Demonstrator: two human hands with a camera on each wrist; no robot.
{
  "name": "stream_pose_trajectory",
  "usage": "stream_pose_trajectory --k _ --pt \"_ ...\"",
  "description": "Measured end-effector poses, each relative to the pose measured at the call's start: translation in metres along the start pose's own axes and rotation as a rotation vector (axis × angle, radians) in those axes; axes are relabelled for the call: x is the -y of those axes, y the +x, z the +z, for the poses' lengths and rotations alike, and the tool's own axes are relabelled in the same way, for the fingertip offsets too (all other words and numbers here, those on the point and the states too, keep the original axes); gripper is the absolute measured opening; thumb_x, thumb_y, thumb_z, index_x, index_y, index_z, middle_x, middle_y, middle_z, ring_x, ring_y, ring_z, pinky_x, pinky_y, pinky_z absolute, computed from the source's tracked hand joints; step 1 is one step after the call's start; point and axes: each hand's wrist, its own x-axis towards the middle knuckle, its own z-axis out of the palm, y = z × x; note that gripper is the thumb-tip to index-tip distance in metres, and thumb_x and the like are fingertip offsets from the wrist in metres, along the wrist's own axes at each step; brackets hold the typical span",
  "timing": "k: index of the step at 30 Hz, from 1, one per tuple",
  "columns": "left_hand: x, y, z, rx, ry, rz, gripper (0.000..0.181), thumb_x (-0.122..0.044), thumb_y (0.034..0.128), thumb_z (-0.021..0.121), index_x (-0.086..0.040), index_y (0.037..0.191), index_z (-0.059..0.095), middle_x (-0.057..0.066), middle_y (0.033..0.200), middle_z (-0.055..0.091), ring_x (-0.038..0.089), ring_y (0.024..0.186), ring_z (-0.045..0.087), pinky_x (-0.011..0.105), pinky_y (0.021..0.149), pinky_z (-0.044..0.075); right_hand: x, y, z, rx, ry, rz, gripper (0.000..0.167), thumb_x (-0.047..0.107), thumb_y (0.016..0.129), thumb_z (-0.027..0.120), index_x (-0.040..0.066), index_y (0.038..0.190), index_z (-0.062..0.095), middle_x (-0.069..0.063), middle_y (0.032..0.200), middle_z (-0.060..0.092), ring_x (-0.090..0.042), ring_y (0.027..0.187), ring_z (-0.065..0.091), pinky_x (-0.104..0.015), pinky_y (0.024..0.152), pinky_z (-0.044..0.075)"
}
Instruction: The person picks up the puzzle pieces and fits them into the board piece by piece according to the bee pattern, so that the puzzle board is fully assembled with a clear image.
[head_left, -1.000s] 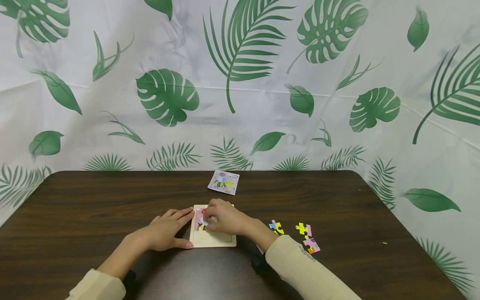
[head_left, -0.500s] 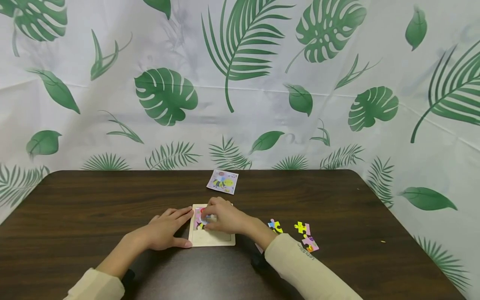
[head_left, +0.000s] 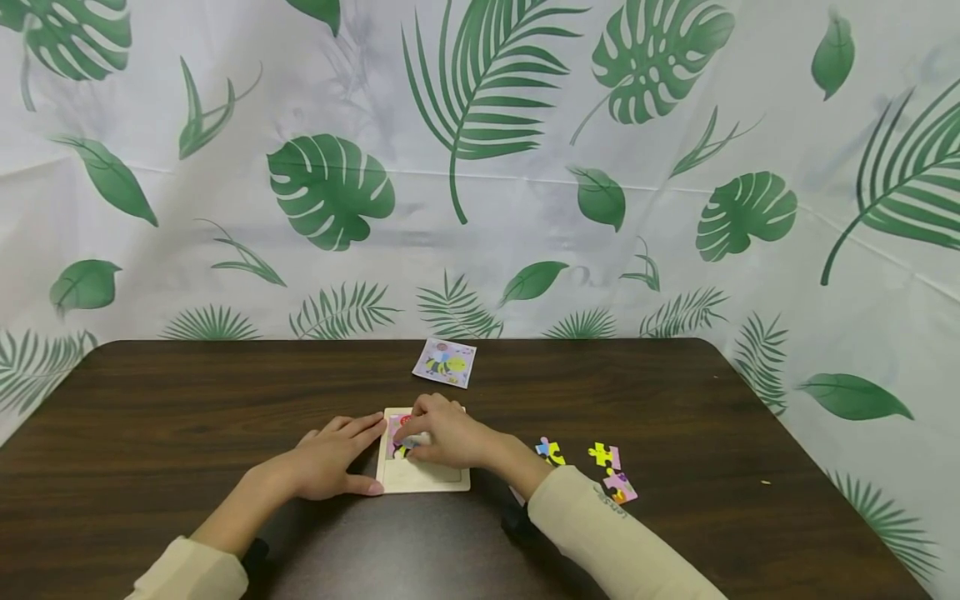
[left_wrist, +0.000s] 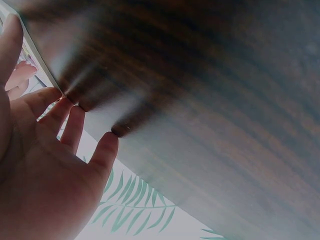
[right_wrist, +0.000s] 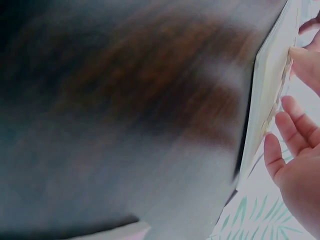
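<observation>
Where the lower edge of the frame cuts them, two cream items: left sleeve [head_left: 198,575], lower left; right sleeve [head_left: 615,537], right of lower centre, lettered. Left hand [head_left: 333,462], lower centre-left: fingers extended, thumb spread apart from them, tips at the left edge of a wooden tray [head_left: 420,479]. Right hand [head_left: 450,435], lower centre: over the tray, thumb and forefinger bent down to its contents; whether they pinch a piece cannot be told. The tray: pale, lying flat at lower centre; inlaid pieces [head_left: 396,425], pink and red among them, in its upper part; bare wood below. Loose pieces [head_left: 621,487], multicoloured, right of lower centre. Picture card [head_left: 445,363], bee design, mid-frame, above the tray. Table [head_left: 225,400], dark wood grain. Backdrop [head_left: 510,233], white, green leaves, upper frame.
</observation>
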Motion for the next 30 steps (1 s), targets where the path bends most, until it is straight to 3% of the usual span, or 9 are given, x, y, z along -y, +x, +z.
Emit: stream_pose_trajectory --k 11,15,19,30 --pt "0.0 -0.001 0.0 0.005 -0.012 -0.005 0.082 -0.05 0.0792 0.063 -0.003 0.141 0.033 0.012 0.146 0.028 0.035 0.124 0.029 0.063 0.087 0.027 -0.004 -0.001 -0.005 -0.01 0.071 -0.027 0.026 0.016 0.086 0.065 0.01 0.111 0.066 -0.003 0.099 0.058 -0.013 0.09 0.051 -0.023 0.079 0.039" --pt "-0.001 -0.001 0.0 0.004 -0.007 -0.006 0.082 -0.05 0.0789 0.063 -0.003 0.14 0.034 0.012 0.145 0.028 0.035 0.124 0.03 0.064 0.087 0.027 -0.008 -0.005 -0.008 -0.024 0.134 -0.053 0.029 0.014 0.087 0.063 0.005 0.114 0.064 -0.004 0.098 0.061 -0.015 0.085 0.053 -0.02 0.074 0.042" --pt "-0.001 0.0 0.0 0.007 -0.003 -0.015 0.082 -0.05 0.0786 0.064 -0.004 0.14 0.035 0.013 0.145 0.029 0.036 0.124 0.03 0.064 0.088 0.027 -0.011 -0.011 -0.013 -0.035 0.194 -0.023 0.028 0.013 0.085 0.064 0.004 0.113 0.064 -0.003 0.093 0.061 -0.016 0.079 0.052 -0.019 0.068 0.041" --pt "-0.002 0.001 0.0 0.015 -0.006 -0.032 0.083 -0.05 0.078 0.064 -0.005 0.141 0.034 0.012 0.146 0.028 0.035 0.125 0.029 0.063 0.089 0.026 -0.035 -0.035 -0.029 -0.04 0.19 0.013 0.02 0.012 0.085 0.065 0.003 0.103 0.066 0.0 0.086 0.059 -0.015 0.076 0.052 -0.021 0.067 0.043"
